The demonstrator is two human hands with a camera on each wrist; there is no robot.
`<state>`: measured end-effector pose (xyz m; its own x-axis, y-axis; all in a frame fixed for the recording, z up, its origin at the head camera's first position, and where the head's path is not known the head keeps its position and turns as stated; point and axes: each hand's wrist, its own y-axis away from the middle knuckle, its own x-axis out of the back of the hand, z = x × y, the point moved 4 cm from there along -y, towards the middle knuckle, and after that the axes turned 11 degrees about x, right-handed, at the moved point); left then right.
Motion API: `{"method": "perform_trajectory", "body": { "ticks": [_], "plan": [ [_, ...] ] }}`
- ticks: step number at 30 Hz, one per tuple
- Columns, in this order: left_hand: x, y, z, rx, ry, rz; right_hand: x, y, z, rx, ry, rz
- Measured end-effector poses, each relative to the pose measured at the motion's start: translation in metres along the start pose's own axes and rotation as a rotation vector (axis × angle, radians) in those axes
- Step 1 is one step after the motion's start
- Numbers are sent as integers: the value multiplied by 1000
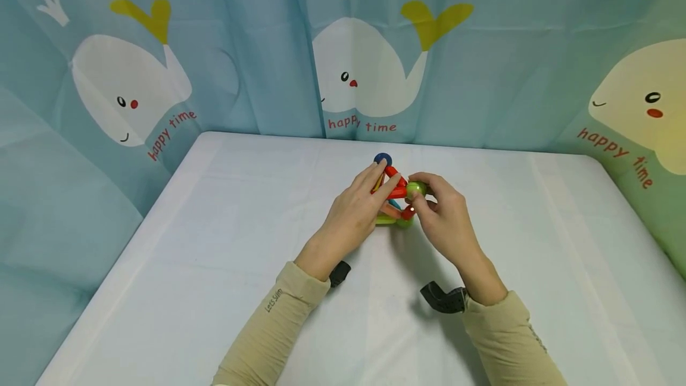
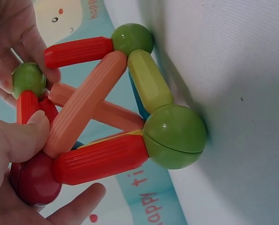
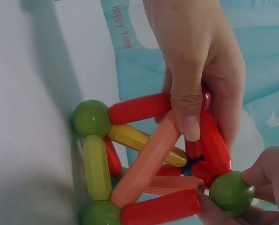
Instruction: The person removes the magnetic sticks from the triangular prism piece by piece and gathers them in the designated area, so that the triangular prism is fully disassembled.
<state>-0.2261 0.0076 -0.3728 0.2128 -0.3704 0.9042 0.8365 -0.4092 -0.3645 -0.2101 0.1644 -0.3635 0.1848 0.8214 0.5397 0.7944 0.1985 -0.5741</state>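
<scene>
A frame of magnetic rods and balls (image 1: 387,219) stands on the table. My left hand (image 1: 351,210) holds it near the top, its thumb and fingers around the red ball (image 2: 35,180) and adjoining rods. Between thumb and fingers my right hand (image 1: 447,213) pinches a green ball (image 3: 232,193), to which red rods (image 3: 215,140) are joined. Lower down, a red rod (image 2: 78,51) sticks out from another green ball (image 2: 132,39), its outer end free. Orange rods (image 3: 146,161) cross inside the frame, and a blue ball (image 1: 383,160) shows beyond my left fingers.
The table (image 1: 177,243) has a white cover. Behind it hangs a blue curtain (image 1: 257,46) printed with whales. Black wrist straps (image 1: 443,298) stick out beside both sleeves.
</scene>
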Motion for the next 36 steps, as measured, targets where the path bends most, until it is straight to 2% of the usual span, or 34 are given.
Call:
{"method": "perform_trajectory", "body": {
  "ticks": [3,7,11,18,26,32,36],
  "plan": [
    [-1,0,0,-5,6,2,0,0,0,28,25,21],
    [-1,-1,0,-1,6,-9,4,0,1,72,135,80],
    [-2,-2,1,-1,-4,-15,12,1,4,53,201,131],
    [-2,-2,1,19,-9,-41,14,0,8,22,177,81],
    [0,0,-1,5,-1,-47,24,1,16,-7,198,84],
    [3,1,-2,-13,28,-95,32,4,26,-17,228,78],
    [5,0,-1,-21,68,-83,36,6,34,-40,254,61]
  ]
}}
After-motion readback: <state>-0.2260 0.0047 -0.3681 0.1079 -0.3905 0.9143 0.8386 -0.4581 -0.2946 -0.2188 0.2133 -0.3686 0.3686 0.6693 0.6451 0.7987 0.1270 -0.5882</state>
